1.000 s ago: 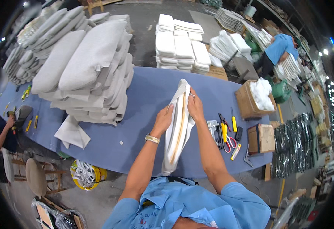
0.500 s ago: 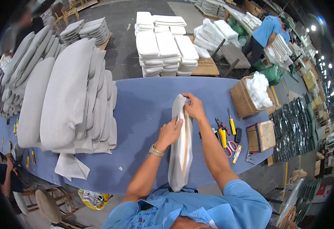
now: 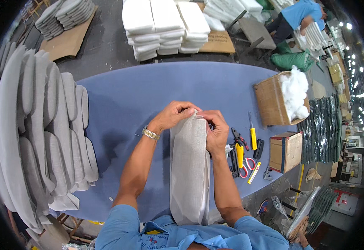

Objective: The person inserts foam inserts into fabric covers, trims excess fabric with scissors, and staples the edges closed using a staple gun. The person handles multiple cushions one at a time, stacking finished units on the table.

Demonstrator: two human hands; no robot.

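Note:
A long seat cushion with a grey fabric cover (image 3: 186,171) stands before me on the blue-topped table (image 3: 136,96), its near end against my shirt. At its far end my left hand (image 3: 173,116), with a metal watch on the wrist, pinches the cover's corner between thumb and fingers. My right hand (image 3: 216,132) grips the same corner from the right, its fingers curled over the fabric edge. The fingertips of both hands almost meet there. A paler layer shows along the cushion's right side; the underside is hidden.
Stacked grey cushions (image 3: 44,125) fill the table's left end. To the right lie scissors (image 3: 247,167), a yellow-handled screwdriver (image 3: 253,138), pliers (image 3: 240,139) and a cutter (image 3: 254,172). Beyond them stand a box of white stuffing (image 3: 271,102) and a smaller box (image 3: 285,152). White foam pads (image 3: 165,25) are piled past the table.
The cushion has turned so its broad grey side shows, where its open edge faced up. My left hand has moved from mid-edge to the far corner, joining my right. The view has shifted.

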